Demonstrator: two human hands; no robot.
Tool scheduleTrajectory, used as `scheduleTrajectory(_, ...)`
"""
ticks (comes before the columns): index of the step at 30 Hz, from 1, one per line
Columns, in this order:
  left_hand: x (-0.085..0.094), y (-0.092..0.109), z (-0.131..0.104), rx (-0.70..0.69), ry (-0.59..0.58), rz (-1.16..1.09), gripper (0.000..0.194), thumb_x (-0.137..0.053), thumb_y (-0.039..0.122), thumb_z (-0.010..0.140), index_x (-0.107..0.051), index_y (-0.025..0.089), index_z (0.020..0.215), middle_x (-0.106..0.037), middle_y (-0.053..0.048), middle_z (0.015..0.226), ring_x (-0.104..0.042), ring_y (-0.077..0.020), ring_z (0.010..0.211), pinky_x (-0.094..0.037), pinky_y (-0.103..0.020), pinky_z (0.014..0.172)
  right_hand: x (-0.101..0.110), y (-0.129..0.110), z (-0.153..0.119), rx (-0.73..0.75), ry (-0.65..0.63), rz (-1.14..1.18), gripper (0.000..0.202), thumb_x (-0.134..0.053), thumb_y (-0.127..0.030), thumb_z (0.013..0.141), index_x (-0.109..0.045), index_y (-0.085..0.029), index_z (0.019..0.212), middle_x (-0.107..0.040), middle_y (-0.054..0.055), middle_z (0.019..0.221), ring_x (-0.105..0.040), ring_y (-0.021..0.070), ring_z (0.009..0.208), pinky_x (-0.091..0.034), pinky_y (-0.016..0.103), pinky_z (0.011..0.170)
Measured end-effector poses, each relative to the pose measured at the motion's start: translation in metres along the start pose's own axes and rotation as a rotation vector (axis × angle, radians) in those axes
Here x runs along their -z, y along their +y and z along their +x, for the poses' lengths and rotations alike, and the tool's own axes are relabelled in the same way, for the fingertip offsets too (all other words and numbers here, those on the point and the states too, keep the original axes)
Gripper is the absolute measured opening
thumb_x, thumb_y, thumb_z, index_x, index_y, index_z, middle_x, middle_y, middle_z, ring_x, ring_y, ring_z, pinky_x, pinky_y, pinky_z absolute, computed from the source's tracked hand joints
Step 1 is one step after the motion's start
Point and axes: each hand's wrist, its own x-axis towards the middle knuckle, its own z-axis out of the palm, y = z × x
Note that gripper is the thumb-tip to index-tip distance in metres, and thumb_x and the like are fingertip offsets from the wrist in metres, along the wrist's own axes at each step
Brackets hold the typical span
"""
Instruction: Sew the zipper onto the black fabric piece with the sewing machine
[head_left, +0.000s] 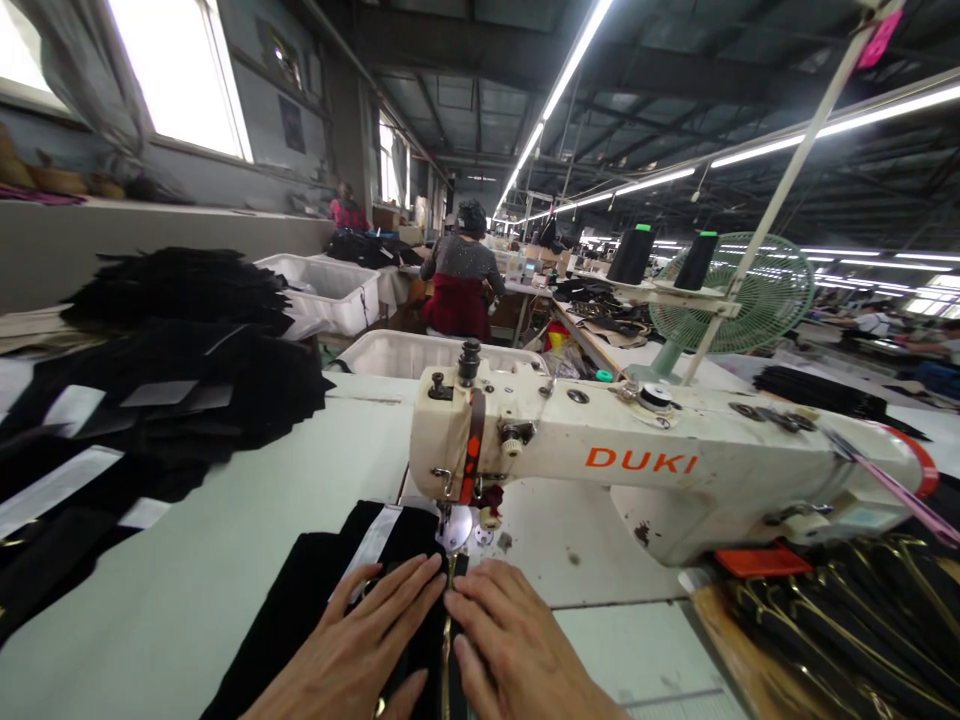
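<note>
— Both grips flat, nothing clasped: my left hand (352, 650) and right hand (517, 650) lie open, palms down, on the black cloth (300, 610), fingertips almost meeting.

— Where is the cloth?

— On the table (187, 590), at the near edge, running up under the head of the sewing machine (660, 470). A gold zipper (448, 640) runs along it between my two hands — left fingers on one side, right fingers on the other, both just short of the presser foot (454, 525).

— And the white strip?

— A pale band (373, 545) on the cloth, left of the needle, partly under my left fingers.

— What else is about?

— Stacks of black pieces (172, 380) at the left of the table, some with white bands. At the right, beside the machine's base, a heap of dark pieces with gold zippers (847, 620). Behind the machine, a white bin (420, 352), two thread cones (634, 255) on a stand and a green fan (739, 295). Farther back a person (461, 280) sits facing away.
</note>
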Motion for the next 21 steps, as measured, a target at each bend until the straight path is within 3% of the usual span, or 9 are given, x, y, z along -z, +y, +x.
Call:
scheduleTrajectory(4,-0.002,-0.003,0.001,-0.014,0.007,0.007,0.076,-0.061,0.032,0.091,-0.025,0.023,0.157,-0.054,-0.005,0.146,-0.057,-0.0227,0.128,-0.044,-0.033,0.109,-0.013,0.005,-0.008,0.048,0.058,-0.121,0.034,-0.057,-0.031,0.098,-0.06,-0.016,0.129,-0.067,0.009,0.125,-0.061,0.0248,0.116,-0.047,0.037,0.107)
scheduleTrajectory(9,-0.005,-0.008,0.008,0.005,0.036,0.102,0.059,-0.062,0.03,0.085,-0.048,0.018,0.142,-0.061,-0.009,0.139,-0.063,-0.0288,0.121,-0.054,-0.041,0.099,-0.027,0.01,-0.002,0.062,0.27,-0.202,0.031,-0.056,-0.035,0.099,-0.065,-0.017,0.122,-0.071,0.007,0.117,-0.067,0.0233,0.107,-0.055,0.033,0.099)
scheduleTrajectory(14,-0.009,-0.02,0.014,0.008,0.075,0.128,0.054,-0.063,0.032,0.088,-0.053,0.02,0.139,-0.059,-0.011,0.14,-0.063,-0.0314,0.12,-0.058,-0.043,0.091,-0.022,0.016,0.011,0.108,0.227,-0.316,0.033,-0.047,-0.034,0.103,-0.065,-0.015,0.122,-0.071,0.007,0.12,-0.068,0.026,0.108,-0.06,0.035,0.09)
scheduleTrajectory(21,-0.017,-0.031,0.017,0.044,0.02,-0.007,0.06,-0.064,0.03,0.09,-0.046,0.024,0.147,-0.054,-0.008,0.145,-0.056,-0.0291,0.129,-0.049,-0.046,0.104,-0.029,0.021,0.014,0.056,0.202,-0.32,0.034,-0.046,-0.033,0.103,-0.066,-0.014,0.123,-0.069,0.007,0.124,-0.068,0.0294,0.11,-0.062,0.04,0.088)
